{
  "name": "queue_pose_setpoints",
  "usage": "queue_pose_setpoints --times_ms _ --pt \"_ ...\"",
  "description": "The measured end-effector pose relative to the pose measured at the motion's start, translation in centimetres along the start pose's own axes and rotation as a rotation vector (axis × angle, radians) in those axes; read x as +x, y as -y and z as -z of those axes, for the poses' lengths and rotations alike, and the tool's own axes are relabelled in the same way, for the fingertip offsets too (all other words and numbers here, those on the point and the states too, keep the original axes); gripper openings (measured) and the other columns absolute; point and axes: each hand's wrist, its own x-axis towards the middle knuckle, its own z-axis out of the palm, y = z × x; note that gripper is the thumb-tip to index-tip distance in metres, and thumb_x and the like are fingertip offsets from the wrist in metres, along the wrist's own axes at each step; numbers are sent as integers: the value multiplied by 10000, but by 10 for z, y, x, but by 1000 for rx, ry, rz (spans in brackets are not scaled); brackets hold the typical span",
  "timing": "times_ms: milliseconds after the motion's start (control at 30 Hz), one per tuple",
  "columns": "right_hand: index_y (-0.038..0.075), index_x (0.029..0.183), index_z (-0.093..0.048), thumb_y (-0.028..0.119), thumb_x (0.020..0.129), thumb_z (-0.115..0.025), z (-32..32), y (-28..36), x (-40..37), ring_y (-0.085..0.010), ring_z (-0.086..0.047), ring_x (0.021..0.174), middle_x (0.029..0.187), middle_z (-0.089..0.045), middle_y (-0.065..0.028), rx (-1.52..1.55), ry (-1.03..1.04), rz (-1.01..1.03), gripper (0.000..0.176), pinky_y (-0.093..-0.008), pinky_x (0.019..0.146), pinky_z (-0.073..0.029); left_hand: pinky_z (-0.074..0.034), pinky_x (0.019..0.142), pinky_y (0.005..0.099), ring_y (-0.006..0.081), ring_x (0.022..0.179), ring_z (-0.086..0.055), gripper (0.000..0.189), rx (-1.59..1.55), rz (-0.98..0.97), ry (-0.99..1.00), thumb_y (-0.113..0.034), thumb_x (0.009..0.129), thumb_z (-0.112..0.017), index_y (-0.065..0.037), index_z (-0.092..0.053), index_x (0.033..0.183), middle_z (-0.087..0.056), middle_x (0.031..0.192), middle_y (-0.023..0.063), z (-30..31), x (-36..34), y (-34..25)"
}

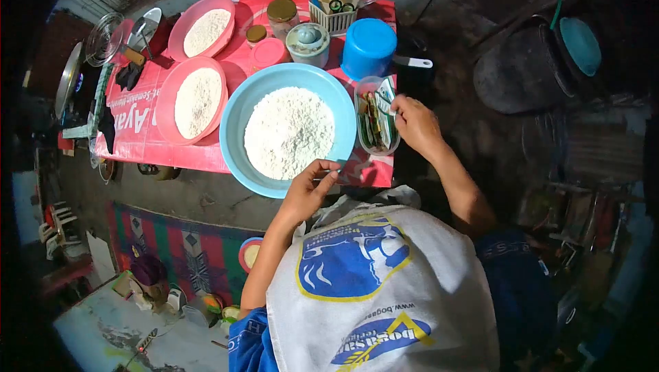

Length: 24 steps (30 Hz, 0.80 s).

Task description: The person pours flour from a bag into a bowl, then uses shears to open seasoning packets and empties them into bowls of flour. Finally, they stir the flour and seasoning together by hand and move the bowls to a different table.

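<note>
A large light-blue basin (233,125) holds a heap of white powder (290,132) on the red-covered table. My left hand (312,187) is at the basin's near right rim, its fingers pinched on a small dark green item (342,164). To the right of the basin, a clear plastic container (377,147) holds several small packets (371,121). My right hand (414,121) is at that container's right edge, fingertips closed on a white and green packet (386,94) that sticks up from it.
Two pink basins (161,108) of white powder stand on the left. Behind the blue basin are jars (282,14), a lidded tub (308,46), a blue container (369,46) and a utensil basket (332,20). A dark pot handle (413,62) juts past the table's right edge.
</note>
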Motion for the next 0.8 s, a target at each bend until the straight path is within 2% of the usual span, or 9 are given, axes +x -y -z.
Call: queue_pose_setpoints --times_ms 67,100,333,400,467,533,600,700,800 --pt "60 802 -579 123 739 -534 -5 0 -5 -269 -528 829 829 -567 -89 -71 -28 258 100 -395 668 -443 -351 739 207 65 828 -439 182 -57 61 22 -153 879 -502 -36 -515 1019 -521 885 -6 -2 -3 -3" --pt "50 726 -596 179 716 -546 -8 10 -10 -253 -474 912 941 -547 -86 -108 9 129 139 -389 720 -455 -351 739 207 65 828 -439 182 -62 58 14 -153 879 -502 -36 -515 1019 -521 885 -6 -2 -4 -2" --pt "1 845 -600 192 715 -539 9 22 -9 -276 -465 960 958 -544 -101 -226 -100 238 238 -406 754 -439 -410 700 221 90 810 -517 211 -33 -58 -71 -173 869 -522 -41 -531 1032 -578 882 32 4 -9 7" --pt "10 892 -588 176 741 -535 47 44 -2 -272 -556 811 859 -578 -142 -186 76 92 230 -383 720 -448 -411 701 225 96 829 -519 216 -24 -109 -110 -173 867 -524 -42 -533 1038 -580 895 32 7 -10 6" --pt "11 888 -579 159 777 -541 62 54 6 -187 -594 703 779 -607 -134 354 186 50 188 -323 648 -455 -417 728 243 116 880 -519 255 -78 -50 -170 -178 862 -531 -49 -522 1082 -575 971 47 10 -10 -1" --pt "-1 878 -569 143 811 -540 59 69 19 -103 -572 664 743 -623 -96 485 260 216 162 -282 587 -448 -422 754 254 138 932 -520 329 -115 -100 -208 -201 857 -538 -68 -491 1155 -555 1052 68 16 -3 -8" --pt "-1 880 -568 148 838 -523 49 107 25 -57 -525 642 717 -602 -41 560 342 299 161 -261 550 -441 -427 819 314 197 1027 -500 507 -332 -25 -73 -246 868 -517 -83 -317 1303 -445 1213 97 31 1 -20" --pt "15 920 -570 159 863 -502 10 150 52 -19 -493 586 707 -575 -6 704 524 266 169 -188 467 -393 -489 686 294 245 879 -589 417 -723 -76 -160 -223 857 -536 -103 -376 1223 -483 1139 75 60 4 -21" --pt "10 917 -580 190 847 -525 -29 208 77 -38 -500 580 664 -565 -9 754 571 368 200 -222 470 -397 -478 590 237 143 795 -601 195 -725 -115 -423 -181 849 -548 -130 -506 1032 -581 934 24 118 -2 -12"
